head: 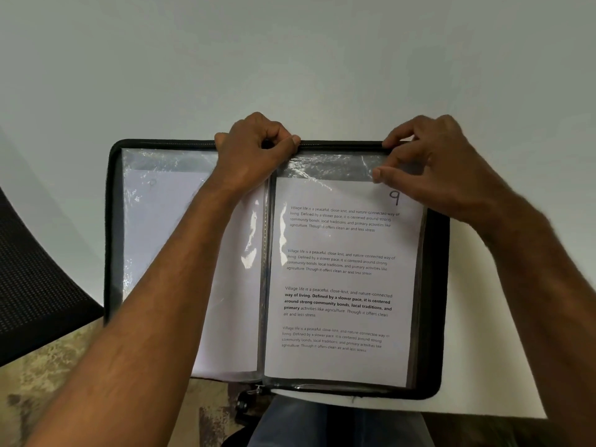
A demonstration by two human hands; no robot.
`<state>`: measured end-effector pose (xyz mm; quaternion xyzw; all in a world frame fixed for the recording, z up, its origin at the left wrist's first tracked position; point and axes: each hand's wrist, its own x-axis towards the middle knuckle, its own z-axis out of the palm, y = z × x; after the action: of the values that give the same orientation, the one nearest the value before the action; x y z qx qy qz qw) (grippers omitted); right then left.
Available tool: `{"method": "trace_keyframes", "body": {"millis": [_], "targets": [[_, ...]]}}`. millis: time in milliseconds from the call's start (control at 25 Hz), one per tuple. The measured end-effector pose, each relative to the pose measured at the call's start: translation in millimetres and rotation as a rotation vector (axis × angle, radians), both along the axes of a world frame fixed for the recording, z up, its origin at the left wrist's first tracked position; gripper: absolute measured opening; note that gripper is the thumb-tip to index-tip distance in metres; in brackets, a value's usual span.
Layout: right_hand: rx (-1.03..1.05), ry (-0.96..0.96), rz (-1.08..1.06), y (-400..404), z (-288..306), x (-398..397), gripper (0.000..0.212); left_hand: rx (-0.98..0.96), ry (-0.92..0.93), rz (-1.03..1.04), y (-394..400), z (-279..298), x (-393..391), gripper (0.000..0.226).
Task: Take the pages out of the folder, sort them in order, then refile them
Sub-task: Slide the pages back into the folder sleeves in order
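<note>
the folder (113,221) lies open on the desk (322,59), page 9 (338,285) still sleeved; left hand (254,146) grips its top edge, right hand (422,162) fingers pinch the sleeve mouth, so removal looks barely begun.

Glossy crinkled plastic sleeves (332,166) over matt paper page (338,285); matt white table (290,59).

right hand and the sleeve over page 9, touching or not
Touching: in the head view, the right hand pinches the top edge of the clear sleeve above page 9.
</note>
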<state>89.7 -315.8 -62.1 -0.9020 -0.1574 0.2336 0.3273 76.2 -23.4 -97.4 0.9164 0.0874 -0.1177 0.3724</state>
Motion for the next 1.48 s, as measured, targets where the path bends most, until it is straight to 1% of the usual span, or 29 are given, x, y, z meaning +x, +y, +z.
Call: {"method": "trace_keyframes", "body": {"millis": [80,120,200,240,320,400,440,480,600,640,720,760,880,1000,1040,1120,1160,1240,1360,1440,1480], "targets": [[0.108,-0.086,-0.166,2.0,-2.1,-21.4,0.019,0.088,-0.039,-0.018,-2.3,-2.2,-4.7,0.026],[0.179,-0.096,-0.269,4.0,-3.9,-32.5,0.023,0.124,-0.05,-0.024,-4.1,-3.3,-7.7,0.022],[0.308,-0.031,-0.466,6.4,-5.5,-56.3,0.053,0.172,-0.061,-0.028,-10.2,-1.6,-18.1,0.018],[0.366,0.033,-0.55,7.2,-4.7,-68.4,0.065,0.198,-0.074,-0.032,-12.5,0.1,-24.8,0.02],[0.436,0.14,-0.652,7.8,-3.2,-91.1,0.078,0.261,-0.118,-0.06,-14.7,3.4,-40.4,0.034],[0.46,0.193,-0.698,9.6,-0.6,-111.7,0.084,0.291,-0.135,-0.09,-15.2,3.9,-60.8,0.053],[0.457,0.219,-0.714,11.0,2.2,-119.3,0.083,0.28,-0.131,-0.094,-16.8,3.8,-71.9,0.061],[0.449,0.252,-0.725,11.7,3.6,-126.0,0.078,0.262,-0.127,-0.096,-18.7,3.3,-83.8,0.067],[0.458,0.461,-0.741,15.3,9.4,-136.4,0.042,0.208,-0.122,-0.104,-26.1,3.8,-118.8,0.069],[0.473,0.553,-0.747,17.6,11.8,-137.8,0.035,0.187,-0.114,-0.094,-28.2,3.9,-130.4,0.068],[0.534,0.717,-0.774,23.7,18.9,-138.3,0.039,0.132,-0.103,-0.05,-33.0,5.6,-152.3,0.066],[0.579,0.767,-0.781,29.8,23.3,-137.8,0.041,0.094,-0.104,-0.019,-34.2,8.4,-162.0,0.064],[0.685,0.847,-0.705,52.3,30.1,-138.6,0.047,-0.093,-0.065,0.091,-31.6,18.7,-180.4,0.061],[0.759,0.888,-0.54,83.7,32.2,-140.9,0.073,-0.315,0.004,0.248,-10.4,36.2,-179.5,0.055],[0.776,0.894,-0.508,94.5,31.3,-141.8,0.076,-0.36,0.016,0.302,-0.4,42.4,-176.3,0.052],[0.802,0.914,-0.449,118.4,30.0,-145.1,0.072,-0.442,0.036,0.402,20.7,54.3,-170.5,0.047],[0.791,0.927,-0.412,131.4,32.0,-146.7,0.071,-0.479,0.059,0.433,30.9,59.8,-168.8,0.049],[0.694,0.898,-0.268,149.7,29.4,-151.7,0.068,-0.496,0.132,0.447,50.9,66.3,-168.1,0.054],[0.555,0.844,0.027,171.6,24.0,-161.5,0.065,-0.452,0.195,0.427,81.1,66.3,-173.6,0.057],[0.462,0.723,0.154,180.4,15.2,-167.8,0.061,-0.409,0.21,0.47,93.4,65.2,-176.5,0.063],[0.394,0.641,0.218,183.5,9.2,-171.0,0.061,-0.35,0.202,0.494,95.8,63.7,-179.2,0.062]]}}
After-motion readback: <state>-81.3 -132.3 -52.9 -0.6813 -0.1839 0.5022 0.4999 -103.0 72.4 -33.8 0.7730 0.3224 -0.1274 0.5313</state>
